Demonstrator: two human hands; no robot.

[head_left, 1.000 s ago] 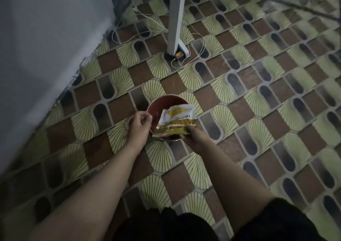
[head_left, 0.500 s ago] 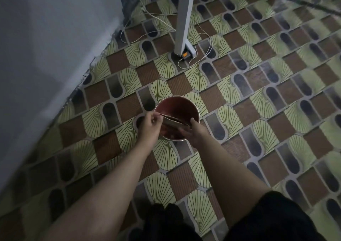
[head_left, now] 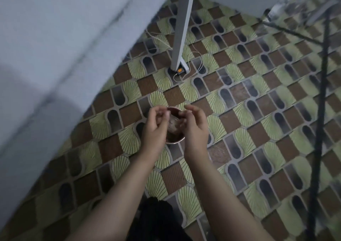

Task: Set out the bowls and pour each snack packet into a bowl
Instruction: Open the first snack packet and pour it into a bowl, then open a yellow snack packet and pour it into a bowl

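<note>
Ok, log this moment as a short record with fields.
bowl: red inside, on the patterned floor, mostly hidden by the hands; bowl
left hand: above the bowl's left side, fingers curled
right hand: above its right side, fingers curled
packet: not clearly visible; something pale between the hands, too blurred to tell
background: white post with thin cables at its foot

Both hands — left hand (head_left: 155, 128), right hand (head_left: 193, 128) — hover over a red bowl (head_left: 175, 128) on the patterned floor (head_left: 258, 111).
</note>
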